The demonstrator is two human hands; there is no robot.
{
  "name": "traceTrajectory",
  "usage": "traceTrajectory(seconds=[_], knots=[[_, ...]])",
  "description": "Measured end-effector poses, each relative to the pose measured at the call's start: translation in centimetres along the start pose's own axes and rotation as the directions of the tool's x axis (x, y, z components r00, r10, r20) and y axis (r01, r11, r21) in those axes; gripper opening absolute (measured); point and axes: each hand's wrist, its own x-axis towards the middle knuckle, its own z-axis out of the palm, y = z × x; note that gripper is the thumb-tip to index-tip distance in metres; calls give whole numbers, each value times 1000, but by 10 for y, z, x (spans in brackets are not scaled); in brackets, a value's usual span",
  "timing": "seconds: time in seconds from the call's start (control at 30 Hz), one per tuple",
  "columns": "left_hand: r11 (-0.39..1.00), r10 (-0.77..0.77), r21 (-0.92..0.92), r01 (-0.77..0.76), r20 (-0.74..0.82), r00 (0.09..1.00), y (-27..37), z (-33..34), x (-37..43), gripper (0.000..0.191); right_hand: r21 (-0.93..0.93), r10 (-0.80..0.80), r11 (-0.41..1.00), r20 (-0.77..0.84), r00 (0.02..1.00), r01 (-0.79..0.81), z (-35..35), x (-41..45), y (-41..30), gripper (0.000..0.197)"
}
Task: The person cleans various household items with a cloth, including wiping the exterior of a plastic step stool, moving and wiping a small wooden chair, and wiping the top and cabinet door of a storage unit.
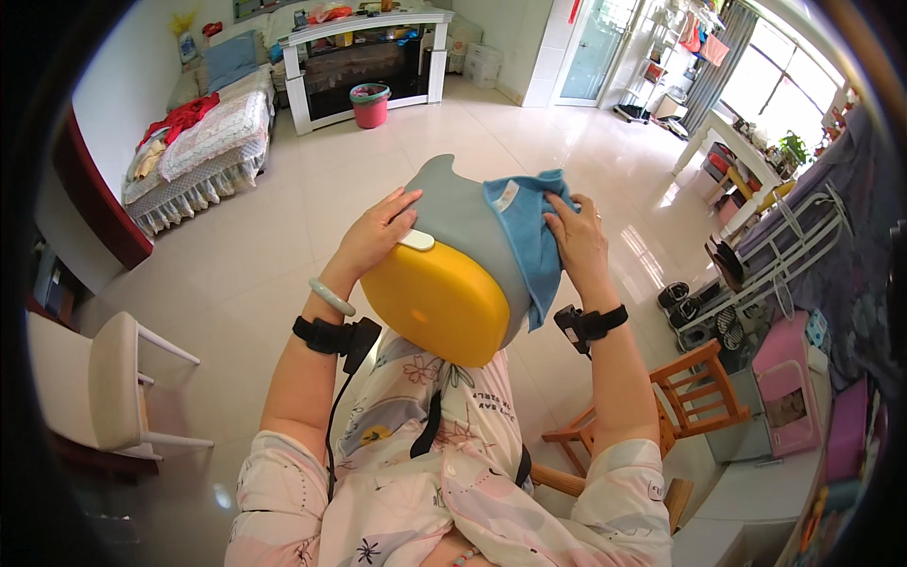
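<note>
A rounded grey plastic container (460,212) with a fin-like tip and a yellow end panel (432,298) is held tilted above my lap. A white latch-like tab (418,239) sits where grey meets yellow. My left hand (374,230) grips the container's left side, its fingers spread over the grey shell beside the tab. In my right hand (582,241) is a blue cloth (528,241) with a pale label, pressed against the grey right side. The cloth drapes down that side and hides part of the shell. The underside is out of sight.
Behind my right arm stands a wooden chair (698,390); a white shoe rack (769,276) is beyond it. A cream chair (117,383) is at left. Farther off are a bed (212,149), a pink bin (370,106) and a white fireplace-style cabinet (297,92).
</note>
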Motion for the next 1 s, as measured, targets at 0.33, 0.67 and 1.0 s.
traceTrajectory(seconds=[0.33,0.67,1.0], knots=[[999,34,-6,-34,18,999,-9,0,4,42,388,325,872,-2,946,-299,-36,17,-7,35],[998,68,14,-68,20,998,-13,0,5,41,555,-287,817,153,945,158,-24,-25,-60,52],[834,549,59,-549,18,836,61,8,-9,48,387,-202,902,-14,979,192,3,-36,-67,43]])
